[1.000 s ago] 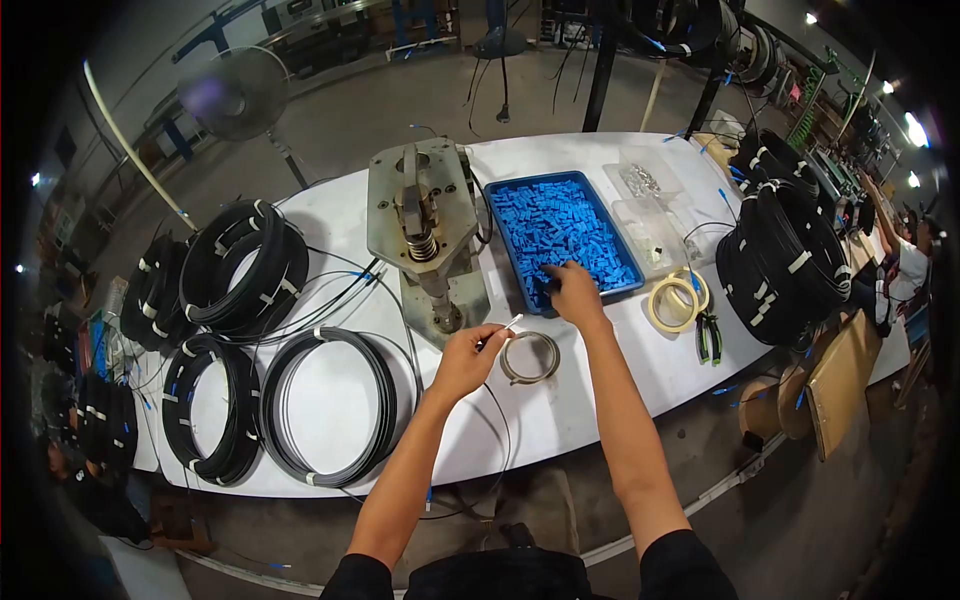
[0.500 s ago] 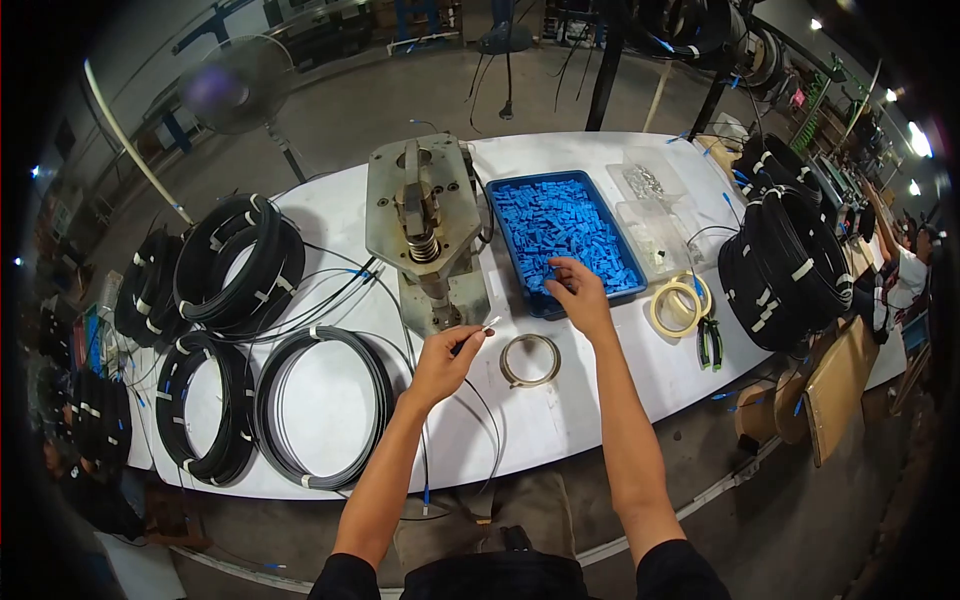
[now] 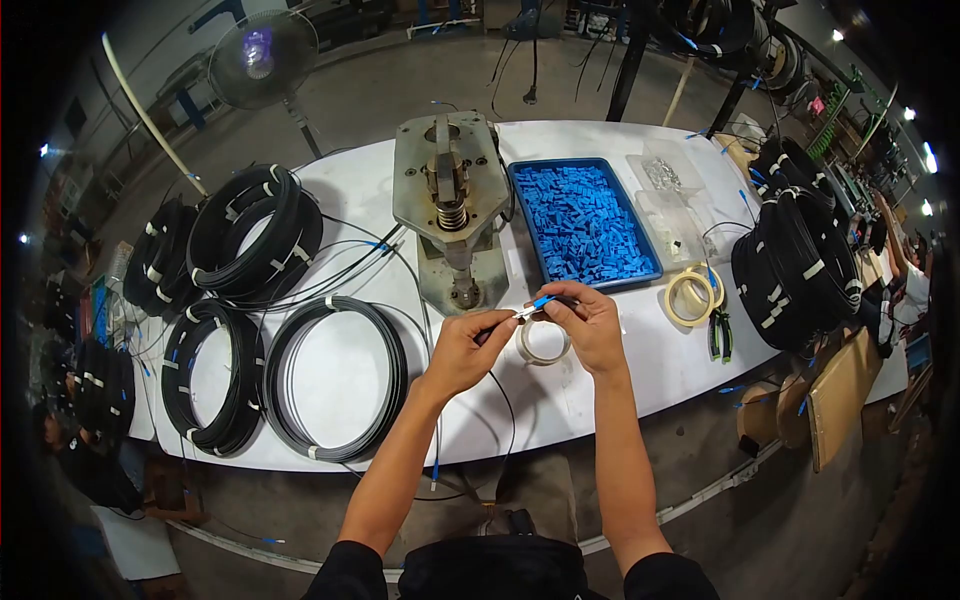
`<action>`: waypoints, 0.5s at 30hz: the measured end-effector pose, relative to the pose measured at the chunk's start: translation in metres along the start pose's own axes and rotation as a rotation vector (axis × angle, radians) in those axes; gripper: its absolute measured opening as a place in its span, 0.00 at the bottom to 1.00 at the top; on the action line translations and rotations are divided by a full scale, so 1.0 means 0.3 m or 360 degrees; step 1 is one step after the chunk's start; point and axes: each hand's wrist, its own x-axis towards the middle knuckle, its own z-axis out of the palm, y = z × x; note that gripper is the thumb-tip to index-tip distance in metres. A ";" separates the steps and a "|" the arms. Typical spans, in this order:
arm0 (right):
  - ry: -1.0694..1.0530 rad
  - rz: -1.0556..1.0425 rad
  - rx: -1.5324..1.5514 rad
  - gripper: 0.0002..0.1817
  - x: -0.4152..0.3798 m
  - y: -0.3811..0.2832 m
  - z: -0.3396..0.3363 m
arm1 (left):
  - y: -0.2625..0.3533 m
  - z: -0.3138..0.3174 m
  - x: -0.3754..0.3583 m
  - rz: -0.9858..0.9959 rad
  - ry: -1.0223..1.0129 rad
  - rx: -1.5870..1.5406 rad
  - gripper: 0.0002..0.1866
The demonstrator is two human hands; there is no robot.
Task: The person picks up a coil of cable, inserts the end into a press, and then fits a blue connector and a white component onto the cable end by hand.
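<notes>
My left hand [image 3: 466, 350] is closed on the end of a black cable, whose white tip [image 3: 524, 314] sticks out between thumb and finger. Against that tip, my right hand [image 3: 588, 326] pinches a small blue piece [image 3: 541, 302]. Both hands meet in front of the metal press [image 3: 450, 190]. A roll of tape [image 3: 544, 342] lies partly hidden between them. Behind my right hand, the blue tray [image 3: 655, 268] holds a heap of small blue pieces [image 3: 585, 220].
Black cable coils lie at the left [image 3: 335, 380] and right [image 3: 790, 265]. Cream tape rolls [image 3: 690, 298], green-handled pliers [image 3: 719, 336] and clear plastic boxes [image 3: 672, 225] are right of the tray. A fan [image 3: 262, 58] stands behind the table.
My right hand has moved from the tray down to my left hand, now with a blue piece in its fingers. The whole view has shifted slightly.
</notes>
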 end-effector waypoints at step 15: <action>-0.0066 0.0030 -0.0238 0.12 -0.017 -0.030 0.021 | 0.010 -0.009 -0.017 -0.0028 -0.0003 0.0009 0.11</action>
